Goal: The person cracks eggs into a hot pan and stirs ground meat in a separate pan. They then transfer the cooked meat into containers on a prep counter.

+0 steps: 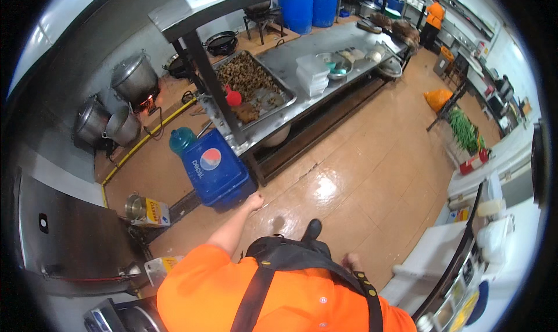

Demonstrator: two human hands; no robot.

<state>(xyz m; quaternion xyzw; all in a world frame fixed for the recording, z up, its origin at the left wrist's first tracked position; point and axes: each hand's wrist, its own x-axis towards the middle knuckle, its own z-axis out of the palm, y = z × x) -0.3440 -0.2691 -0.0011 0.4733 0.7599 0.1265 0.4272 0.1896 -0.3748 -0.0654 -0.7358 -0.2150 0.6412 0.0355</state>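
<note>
My left hand reaches forward with its fingers curled, close to the right corner of a blue Pepsi cooler box. Whether it touches the box or holds something small is unclear. Low at my right side, my right hand looks blurred and is partly hidden by my dark apron. Beyond the cooler stands a steel worktable. It carries a large metal tray of browned, chopped food with a red scoop in it. Stacked clear plastic containers and a metal bowl sit farther along.
A lidded pot stands over a flame at left, near a yellow pipe. An open tin is on the floor. Green vegetables and a fire extinguisher are at right. A person in orange stands far back.
</note>
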